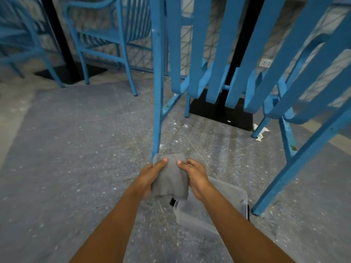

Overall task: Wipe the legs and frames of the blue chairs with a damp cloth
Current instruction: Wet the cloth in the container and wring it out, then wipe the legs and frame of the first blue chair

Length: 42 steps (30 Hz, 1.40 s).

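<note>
A blue slatted chair (224,54) stands right in front of me, seen from behind. Its rear left leg (158,103) runs down to the floor at the centre of the view. A grey cloth (170,175) hangs between my two hands at the foot of that leg, its top edge against the leg's lower end. My left hand (150,175) grips the cloth's left side and my right hand (195,177) grips its right side, thumbs on top. The chair's rear right leg (296,164) slants down to the floor at the right.
A clear plastic tub (214,204) sits on the speckled floor under my right wrist. Another blue chair (106,38) stands at the back left beside a black table post and base (62,59). A second black table base (222,111) lies beyond the near chair. Crumpled paper (260,132) lies by it.
</note>
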Each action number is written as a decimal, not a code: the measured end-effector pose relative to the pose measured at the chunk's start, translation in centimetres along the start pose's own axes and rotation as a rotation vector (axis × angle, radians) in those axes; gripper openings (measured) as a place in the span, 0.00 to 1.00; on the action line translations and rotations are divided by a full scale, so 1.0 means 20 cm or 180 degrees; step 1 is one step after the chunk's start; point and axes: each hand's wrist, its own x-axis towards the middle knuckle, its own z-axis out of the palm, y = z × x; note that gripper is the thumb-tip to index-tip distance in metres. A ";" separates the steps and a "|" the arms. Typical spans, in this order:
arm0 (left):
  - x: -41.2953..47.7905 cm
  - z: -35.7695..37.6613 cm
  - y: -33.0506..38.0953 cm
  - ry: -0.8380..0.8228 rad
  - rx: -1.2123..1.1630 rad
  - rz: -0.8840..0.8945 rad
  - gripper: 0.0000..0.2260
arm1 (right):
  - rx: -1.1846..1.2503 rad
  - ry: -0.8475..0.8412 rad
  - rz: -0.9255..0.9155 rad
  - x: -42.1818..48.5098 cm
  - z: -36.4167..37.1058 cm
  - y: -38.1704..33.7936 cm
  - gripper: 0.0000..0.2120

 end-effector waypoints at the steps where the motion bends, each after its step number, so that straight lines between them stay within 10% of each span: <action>1: -0.02 -0.02 0.03 -0.0023 0.0000 0.0046 0.13 | -0.0044 -0.0044 -0.0038 -0.01 0.02 -0.03 0.03; 23: 0.08 -0.02 0.41 0.0276 -0.0063 0.0696 0.15 | -0.0364 0.0499 -0.0954 0.12 0.18 -0.33 0.12; 42: 1.05 -0.76 0.94 -0.1070 0.0889 0.0507 0.11 | -0.0041 0.2025 -0.1583 0.67 0.99 -0.28 0.12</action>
